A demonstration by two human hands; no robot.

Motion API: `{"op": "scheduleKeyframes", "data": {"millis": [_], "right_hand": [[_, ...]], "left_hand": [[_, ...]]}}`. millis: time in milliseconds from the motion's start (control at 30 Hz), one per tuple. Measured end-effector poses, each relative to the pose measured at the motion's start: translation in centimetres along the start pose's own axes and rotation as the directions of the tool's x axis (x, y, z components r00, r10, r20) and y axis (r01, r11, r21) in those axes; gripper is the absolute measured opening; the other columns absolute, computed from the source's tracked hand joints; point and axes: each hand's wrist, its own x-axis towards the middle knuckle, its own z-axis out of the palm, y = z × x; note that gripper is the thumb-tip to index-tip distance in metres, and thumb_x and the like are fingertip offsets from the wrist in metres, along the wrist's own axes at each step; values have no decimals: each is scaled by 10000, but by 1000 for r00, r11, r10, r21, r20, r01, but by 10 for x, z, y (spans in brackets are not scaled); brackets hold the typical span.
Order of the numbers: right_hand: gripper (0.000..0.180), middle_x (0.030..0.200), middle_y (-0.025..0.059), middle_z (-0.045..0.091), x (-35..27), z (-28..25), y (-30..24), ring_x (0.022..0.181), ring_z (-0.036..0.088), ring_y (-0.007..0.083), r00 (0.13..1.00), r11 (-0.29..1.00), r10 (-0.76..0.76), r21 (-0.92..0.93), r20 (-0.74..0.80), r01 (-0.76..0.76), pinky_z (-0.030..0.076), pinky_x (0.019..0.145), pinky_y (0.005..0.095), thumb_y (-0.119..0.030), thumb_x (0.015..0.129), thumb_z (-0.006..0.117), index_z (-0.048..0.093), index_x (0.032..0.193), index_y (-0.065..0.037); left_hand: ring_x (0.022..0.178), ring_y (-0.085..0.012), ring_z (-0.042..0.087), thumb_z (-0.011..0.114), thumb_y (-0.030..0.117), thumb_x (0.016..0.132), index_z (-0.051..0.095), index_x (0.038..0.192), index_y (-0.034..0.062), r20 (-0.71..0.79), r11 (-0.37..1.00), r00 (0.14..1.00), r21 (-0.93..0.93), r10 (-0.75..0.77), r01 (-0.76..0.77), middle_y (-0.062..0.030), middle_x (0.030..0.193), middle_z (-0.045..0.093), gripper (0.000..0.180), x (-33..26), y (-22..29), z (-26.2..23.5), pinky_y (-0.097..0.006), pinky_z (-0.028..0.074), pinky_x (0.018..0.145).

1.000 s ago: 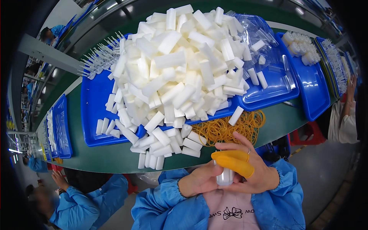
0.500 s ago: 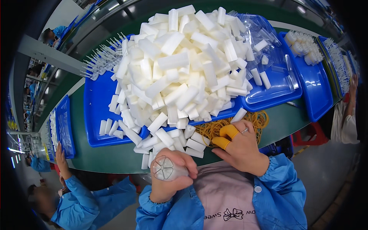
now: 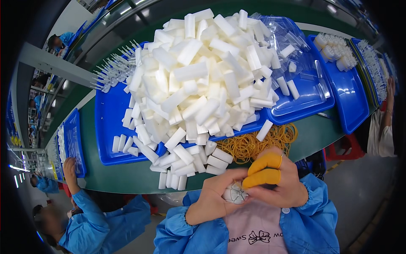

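Note:
My left hand [image 3: 211, 194] wraps round a short bundle [image 3: 235, 194] of pale wedge-shaped pieces, whose round end shows dark lines like a cut pie. Close against the bundle, on its right, is my right hand [image 3: 281, 182], with yellow finger cots [image 3: 262, 171] on two fingers. Its fingers are bent and pressed together at the bundle's edge; whatever they pinch is hidden. Just beyond both hands lies a heap of yellow rubber bands [image 3: 253, 144]. Several white foam pieces [image 3: 218, 158] lie at the table edge beside it.
A tall pile of white foam pieces [image 3: 198, 72] fills a blue tray [image 3: 111, 122]. To the right stand a blue tray [image 3: 296, 108] with clear plastic pieces and another blue tray [image 3: 351, 101] with pale parts. A co-worker in a blue sleeve [image 3: 91, 211] sits at the left.
My right hand has left the rubber bands and come back to the bundle. My left hand has moved right with the bundle, and the two hands now meet before my chest.

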Motion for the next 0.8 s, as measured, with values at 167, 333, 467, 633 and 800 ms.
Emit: {"op": "scheduleKeyframes", "data": {"millis": [167, 333, 467, 633, 800], "right_hand": [[189, 923, 61, 628, -12, -6, -12, 743, 606, 205, 982, 895, 176, 405, 65, -187, 461, 590, 274, -73, 678, 726, 682, 861, -96], [189, 920, 57, 632, -19, -5, -28, 758, 617, 187, 926, 930, -277, -173, 256, 326, 477, 582, 286, -85, 737, 655, 666, 926, -98], [227, 936, 19, 629, -50, -22, -13, 764, 600, 173, 794, 618, -459, -499, 398, 607, 466, 548, 292, -153, 709, 675, 668, 934, -128], [264, 906, 77, 627, -32, -43, -17, 787, 588, 231, 990, 820, 102, -571, 96, -29, 480, 683, 377, -135, 675, 733, 660, 916, -57], [297, 1138, 182, 581, -53, -43, 6, 953, 610, 340, 961, 479, -178, 872, 213, -104, 462, 903, 544, -31, 870, 582, 578, 1167, -10]], "left_hand": [[758, -267, 627, 736, 167, 700, 519, 1025, 82, 28, 950, 1000, 312, 11, -19, -87, 861, 622, 399, 7, 13, 8, -322, 498, 647], [792, -216, 613, 725, 145, 720, 538, 955, 88, 167, 978, 977, 181, -135, 104, -63, 867, 590, 306, 26, 16, 10, -293, 478, 667], [682, -131, 563, 754, -31, 685, 473, 1024, 56, 202, 863, 979, -488, -29, 126, -56, 777, 548, 448, 25, 8, 4, -267, 470, 611], [691, -163, 526, 733, 132, 766, 433, 1060, 75, 54, 574, 999, -818, 7, 41, -53, 758, 514, 423, 24, 8, 6, -297, 477, 606], [615, -166, 487, 711, 284, 802, 441, 1228, 127, -42, 283, 994, -959, -102, -12, -15, 714, 491, 528, 28, 2, 18, -297, 464, 560]]}}
